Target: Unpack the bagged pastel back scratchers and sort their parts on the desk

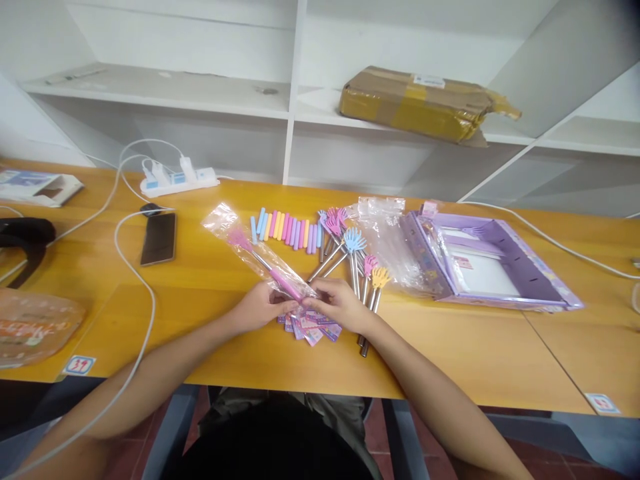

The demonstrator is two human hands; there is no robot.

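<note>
A pink back scratcher (285,283) lies slantwise inside a clear plastic bag (220,217), its claw end pointing up and left. My left hand (261,307) grips the bagged scratcher near the handle end, fingers curled under and thumb on top. My right hand (341,304) pinches the same end from the other side. Under my hands, small printed cards (313,328) are spread on the table. Just right of them lie several loose scratcher rods with blue (354,240), pink and yellow claw heads (381,277). Coloured handle tubes (287,230) form a row behind.
Clear empty bags (385,247) are piled beside a purple display box (525,257) on the right. At left are a phone (159,239), a power strip (180,180), white cables and an orange pouch (37,327). A taped carton (415,103) rests on the shelf.
</note>
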